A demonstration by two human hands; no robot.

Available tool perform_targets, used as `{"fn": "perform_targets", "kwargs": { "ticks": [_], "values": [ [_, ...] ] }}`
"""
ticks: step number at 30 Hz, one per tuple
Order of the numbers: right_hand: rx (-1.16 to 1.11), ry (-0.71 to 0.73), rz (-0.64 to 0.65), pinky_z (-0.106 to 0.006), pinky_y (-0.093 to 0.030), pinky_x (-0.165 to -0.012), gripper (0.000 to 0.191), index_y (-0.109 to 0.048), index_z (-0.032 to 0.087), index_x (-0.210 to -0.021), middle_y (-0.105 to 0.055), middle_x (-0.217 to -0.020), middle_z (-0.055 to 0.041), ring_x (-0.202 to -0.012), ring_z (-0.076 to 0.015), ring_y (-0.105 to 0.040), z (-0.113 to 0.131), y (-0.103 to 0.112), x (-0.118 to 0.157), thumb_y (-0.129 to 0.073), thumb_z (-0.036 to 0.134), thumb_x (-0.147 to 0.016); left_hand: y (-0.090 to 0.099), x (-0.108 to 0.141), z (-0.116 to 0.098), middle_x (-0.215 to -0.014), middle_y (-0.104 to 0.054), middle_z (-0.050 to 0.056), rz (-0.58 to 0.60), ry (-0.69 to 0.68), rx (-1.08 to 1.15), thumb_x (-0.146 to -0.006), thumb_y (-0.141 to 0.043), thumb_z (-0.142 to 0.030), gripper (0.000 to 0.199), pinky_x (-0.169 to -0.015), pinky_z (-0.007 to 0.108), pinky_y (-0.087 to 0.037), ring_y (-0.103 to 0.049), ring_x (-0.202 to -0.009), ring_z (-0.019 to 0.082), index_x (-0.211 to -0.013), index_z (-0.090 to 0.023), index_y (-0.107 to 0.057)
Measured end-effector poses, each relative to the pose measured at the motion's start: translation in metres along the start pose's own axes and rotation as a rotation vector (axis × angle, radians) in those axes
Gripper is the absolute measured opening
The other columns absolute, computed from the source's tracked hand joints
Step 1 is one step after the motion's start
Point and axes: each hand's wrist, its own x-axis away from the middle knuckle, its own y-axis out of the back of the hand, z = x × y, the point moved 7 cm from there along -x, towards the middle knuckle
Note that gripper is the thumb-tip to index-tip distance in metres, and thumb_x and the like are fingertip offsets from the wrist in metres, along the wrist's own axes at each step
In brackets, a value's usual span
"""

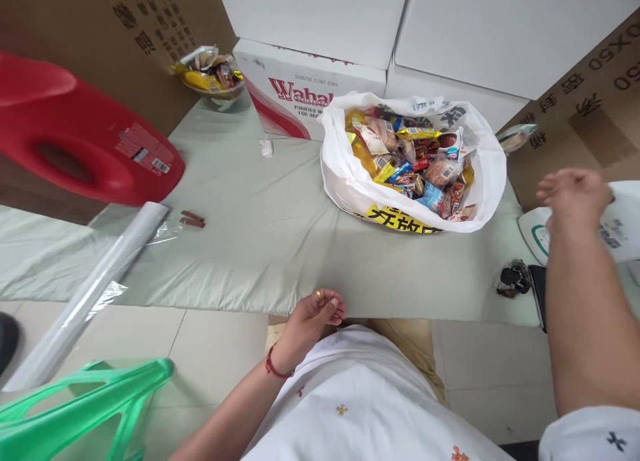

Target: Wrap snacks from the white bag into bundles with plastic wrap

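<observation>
My left hand (320, 309) is at the front edge of the cloth-covered table, its fingers curled together with nothing showing in them. A gold ring and a red bracelet are on it. Out to the right, my right hand (576, 193) is raised over a white packet with a green ring mark (625, 214); its fingers are closed, and what they may hold is hidden. Between the hands, towards the back, stands a white plastic bag (333, 174), its mouth wide, full of small wrapped snacks (400, 158).
A red jug (100, 161) and a roll of clear film (100, 288) lie at left. Behind are a snack-filled bowl (213, 78) and a Wahaha carton (295, 91). Keys (514, 278) and a dark phone-like object (539, 291) lie right. A green stool (90, 408) stands below.
</observation>
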Motion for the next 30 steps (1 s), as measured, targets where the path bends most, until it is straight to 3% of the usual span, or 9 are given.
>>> {"fn": "perform_targets", "kwargs": {
  "ticks": [2, 5, 9, 13, 16, 19, 25, 27, 30],
  "values": [
    [-0.041, -0.112, -0.055, -0.038, -0.05, -0.054, 0.064, -0.064, 0.005, -0.126, -0.074, -0.109, -0.0308, -0.063, -0.0184, -0.063, -0.004, -0.025, 0.065, -0.043, 0.061, -0.104, 0.004, 0.001, 0.001, -0.088, -0.076, 0.005, -0.005, 0.008, -0.004, -0.076, -0.085, -0.07, 0.056, -0.075, 0.029, -0.058, -0.073, -0.081, 0.017, -0.091, -0.017, -0.071],
    [-0.091, -0.196, 0.078, -0.032, -0.049, -0.051, 0.045, -0.073, 0.014, -0.096, -0.075, -0.078, -0.0124, -0.052, -0.0156, -0.06, -0.001, -0.07, 0.162, -0.062, 0.058, -0.093, 0.018, 0.002, -0.003, -0.084, -0.076, 0.005, -0.043, 0.033, -0.027, -0.076, -0.084, -0.068, 0.057, -0.059, 0.025, -0.05, -0.068, -0.065, 0.013, -0.096, -0.016, -0.072],
    [-0.082, -0.283, 0.185, -0.029, -0.054, -0.062, 0.04, -0.078, 0.016, -0.104, -0.077, -0.078, -0.0056, -0.061, -0.0157, -0.066, 0.008, -0.091, 0.236, -0.063, 0.051, -0.092, 0.056, 0.002, -0.021, -0.088, -0.077, 0.005, -0.2, -0.038, -0.019, -0.08, -0.081, -0.061, 0.058, -0.045, 0.022, -0.036, -0.056, -0.049, 0.008, -0.115, -0.016, -0.068],
    [0.113, -0.115, 0.018, -0.026, -0.052, -0.061, 0.036, -0.08, 0.016, -0.105, -0.077, -0.075, -0.0041, -0.058, -0.0144, -0.064, 0.046, -0.075, 0.258, -0.061, 0.044, -0.097, 0.106, -0.001, -0.053, -0.105, -0.077, 0.008, -0.434, -0.292, -0.018, -0.081, -0.075, -0.043, 0.034, -0.063, 0.029, -0.056, -0.071, -0.071, 0.016, -0.104, -0.018, -0.069],
    [0.065, 0.25, 0.206, -0.024, -0.058, -0.066, 0.026, -0.081, 0.018, -0.105, -0.081, -0.083, -0.0035, -0.063, -0.0142, -0.072, 0.1, -0.101, 0.283, -0.06, 0.034, -0.101, 0.142, -0.017, -0.092, -0.103, -0.077, 0.007, -0.602, -0.486, -0.247, -0.079, -0.064, -0.027, 0.011, -0.083, 0.034, -0.06, -0.071, -0.085, 0.018, -0.083, -0.019, -0.07],
    [0.021, 0.497, 0.326, -0.024, -0.062, -0.076, 0.024, -0.079, 0.018, -0.108, -0.084, -0.093, -0.0033, -0.078, -0.0158, -0.079, 0.139, -0.129, 0.313, -0.057, 0.024, -0.104, 0.178, -0.06, -0.147, -0.092, -0.076, 0.005, -0.753, -0.546, -0.523, -0.078, -0.055, -0.02, 0.016, -0.085, 0.033, -0.055, -0.067, -0.083, 0.019, -0.08, -0.02, -0.071],
    [0.19, 0.586, 0.243, -0.027, -0.06, -0.076, 0.024, -0.077, 0.015, -0.111, -0.083, -0.095, -0.0049, -0.078, -0.017, -0.078, 0.15, -0.141, 0.327, -0.056, 0.024, -0.107, 0.239, -0.172, -0.282, -0.095, -0.071, 0.007, -0.949, -0.549, -0.727, -0.085, -0.055, -0.004, 0.019, -0.096, 0.036, -0.047, -0.065, -0.099, 0.022, -0.083, -0.018, -0.067],
    [0.21, 0.595, 0.233, -0.027, -0.058, -0.075, 0.024, -0.076, 0.014, -0.112, -0.082, -0.093, -0.0047, -0.076, -0.0162, -0.077, 0.148, -0.14, 0.328, -0.055, 0.025, -0.108, 0.253, -0.196, -0.316, -0.104, -0.068, 0.007, -0.979, -0.542, -0.798, -0.088, -0.058, -0.001, 0.019, -0.104, 0.036, -0.042, -0.062, -0.106, 0.022, -0.089, -0.016, -0.068],
    [0.237, 0.585, 0.198, -0.027, -0.056, -0.075, 0.022, -0.074, 0.014, -0.114, -0.08, -0.089, -0.0035, -0.072, -0.0151, -0.074, 0.147, -0.14, 0.33, -0.056, 0.023, -0.108, 0.276, -0.214, -0.35, -0.114, -0.057, 0.003, -1.035, -0.555, -0.828, -0.094, -0.059, 0.003, 0.032, -0.11, 0.034, -0.035, -0.056, -0.106, 0.015, -0.121, -0.012, -0.065]
  ]
}}
